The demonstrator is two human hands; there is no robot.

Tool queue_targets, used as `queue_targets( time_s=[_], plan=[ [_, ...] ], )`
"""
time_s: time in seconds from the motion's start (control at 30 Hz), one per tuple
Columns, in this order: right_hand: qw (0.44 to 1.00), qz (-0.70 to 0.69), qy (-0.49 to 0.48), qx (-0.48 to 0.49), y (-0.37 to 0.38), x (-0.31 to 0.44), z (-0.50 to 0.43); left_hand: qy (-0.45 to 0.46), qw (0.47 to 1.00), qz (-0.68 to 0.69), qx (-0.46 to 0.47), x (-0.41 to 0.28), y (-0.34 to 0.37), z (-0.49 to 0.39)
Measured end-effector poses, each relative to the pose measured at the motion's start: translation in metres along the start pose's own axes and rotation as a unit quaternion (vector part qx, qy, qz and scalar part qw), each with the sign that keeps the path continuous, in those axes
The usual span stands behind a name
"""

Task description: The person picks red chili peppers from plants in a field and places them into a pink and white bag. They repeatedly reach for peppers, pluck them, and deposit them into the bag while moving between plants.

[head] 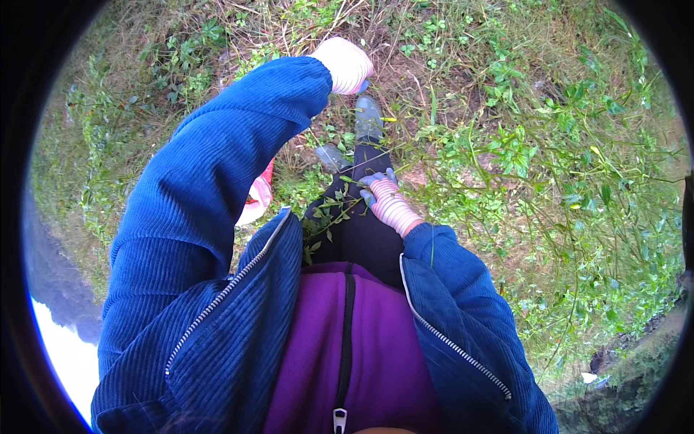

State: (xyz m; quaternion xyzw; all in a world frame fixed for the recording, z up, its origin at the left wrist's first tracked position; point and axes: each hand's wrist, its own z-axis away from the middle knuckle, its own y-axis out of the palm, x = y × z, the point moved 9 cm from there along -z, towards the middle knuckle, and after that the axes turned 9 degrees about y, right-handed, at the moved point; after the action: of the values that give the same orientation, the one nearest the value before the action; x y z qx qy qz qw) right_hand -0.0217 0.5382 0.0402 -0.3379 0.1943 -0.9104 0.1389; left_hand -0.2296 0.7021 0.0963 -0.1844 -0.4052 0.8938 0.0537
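Note:
My left hand, in a white-and-pink striped work glove, reaches out over the toe of a grey rubber boot. Its fingers are turned away, so whatever they hold is hidden. Closer to my body, my right hand wears a matching glove with blue-grey fingers. Those fingers are curled around a thin leafy plant stem in front of my dark trousers. A slim green pod shows beside the fingertips. The stem's leaves hang over my left thigh.
A red-and-white container with something red inside is partly hidden behind my left sleeve. The second boot shows beside the first. Tangled green plants spread on the right. Dry grass and weeds cover the ground ahead.

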Motion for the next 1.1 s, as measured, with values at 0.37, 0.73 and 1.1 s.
queue_targets(
  time_s=[0.37,0.73,1.1],
  plan=[
    [1.0,0.0,-0.014,-0.022,0.002,-0.001,-0.005,0.063,0.784,0.616,-0.042,0.012,-0.041,0.066],
    [0.979,-0.19,-0.015,-0.077,-0.021,-0.007,-0.007,-0.064,0.522,0.839,-0.139,-0.034,0.073,0.146],
    [0.972,-0.19,-0.131,-0.044,-0.052,0.06,-0.013,-0.024,0.512,0.854,-0.094,-0.111,0.169,0.136]
  ],
)
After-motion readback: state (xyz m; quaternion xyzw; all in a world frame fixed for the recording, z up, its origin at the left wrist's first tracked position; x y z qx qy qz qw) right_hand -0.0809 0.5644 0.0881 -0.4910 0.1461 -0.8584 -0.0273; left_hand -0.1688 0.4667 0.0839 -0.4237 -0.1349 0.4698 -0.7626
